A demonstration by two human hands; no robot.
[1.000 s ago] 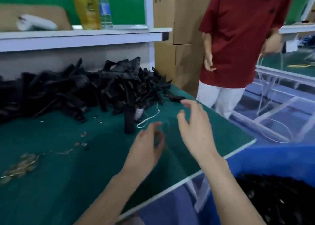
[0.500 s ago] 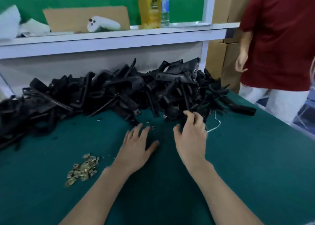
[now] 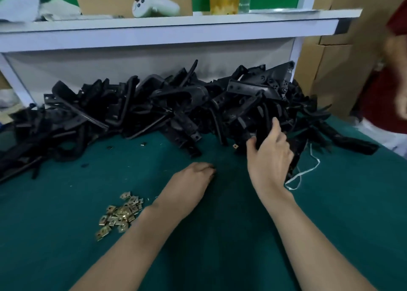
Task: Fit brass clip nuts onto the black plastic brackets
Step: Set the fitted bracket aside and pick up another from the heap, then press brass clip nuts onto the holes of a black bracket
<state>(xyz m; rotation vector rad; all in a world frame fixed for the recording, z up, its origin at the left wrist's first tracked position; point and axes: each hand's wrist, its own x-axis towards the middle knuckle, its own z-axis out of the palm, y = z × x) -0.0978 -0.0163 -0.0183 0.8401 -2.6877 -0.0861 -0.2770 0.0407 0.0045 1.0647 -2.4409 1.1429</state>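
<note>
Head view, and the right grip [image 3: 269, 156] is curling thumb and fingers round a black bracket [image 3: 262, 134] at the right end of the bracket pile [image 3: 154, 105], which is lying along the back of the green table [image 3: 220, 257]. The bracket is standing partly out of the heap. Its long axis seems to be running from the pile down toward the wearer, with a dark length showing just right of the wrist, though how much of that is the same piece I cannot tell.

The left grip [image 3: 191, 180] is resting knuckles-up on the table with its fingers tucked under. Whether it is holding anything is hidden, so I'm not calling that one.

Now the relation that matters. The brass clip nuts [image 3: 120, 213] are sitting in a loose heap to the left of the left grip and nearer the wearer, just beside that forearm and well apart from the right grip. One stray nut [image 3: 235, 145] is lying at the foot of the pile, just left of the right thumb. So I'm judging the left grip the nearer one for fetching a nut from the heap, while the right is bringing the bracket free. No nut is showing on the held bracket yet. A white cord [image 3: 308, 171] is trailing beside the right wrist and could be snagging.
</note>
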